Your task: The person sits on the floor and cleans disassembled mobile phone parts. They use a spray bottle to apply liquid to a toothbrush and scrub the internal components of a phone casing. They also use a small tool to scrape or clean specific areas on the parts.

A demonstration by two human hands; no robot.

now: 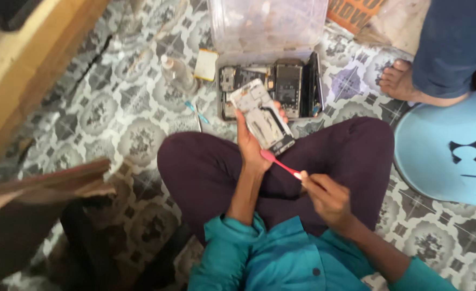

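Left hand (250, 145) holds phone frame (262, 115) above patterned floor tiles (114, 108)

The clear plastic box (266, 24) is cut off at the far edge — its contents blurred; another person's foot (397, 81) shows, the rest cropped.

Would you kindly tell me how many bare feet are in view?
1: a foot on the tiled floor at upper right, another person's. The seated person's own feet are hidden under crossed legs.
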